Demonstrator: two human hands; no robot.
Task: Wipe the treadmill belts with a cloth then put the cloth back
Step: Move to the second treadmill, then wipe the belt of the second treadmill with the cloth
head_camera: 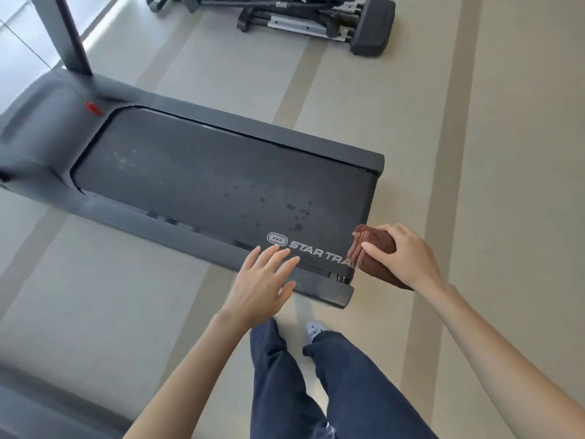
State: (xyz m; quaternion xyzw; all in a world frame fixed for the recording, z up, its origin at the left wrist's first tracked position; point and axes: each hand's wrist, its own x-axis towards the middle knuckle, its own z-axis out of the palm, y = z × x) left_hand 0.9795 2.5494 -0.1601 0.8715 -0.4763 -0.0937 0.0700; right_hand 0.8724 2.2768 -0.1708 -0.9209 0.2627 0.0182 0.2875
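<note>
A dark grey treadmill belt (205,179) runs diagonally from upper left to lower right, with dark spots near its rear end and a white logo along the near side. My right hand (402,255) grips a folded brown cloth (373,259) at the belt's rear right corner. My left hand (264,280) hovers with fingers spread over the near side rail by the logo, holding nothing.
The treadmill's grey side rails (164,226) frame the belt, with an upright post (68,33) and a red safety clip (93,108) at the front. Another exercise machine (316,20) stands at the top. A second treadmill edge (38,410) shows at lower left. My legs (316,384) stand on beige striped floor.
</note>
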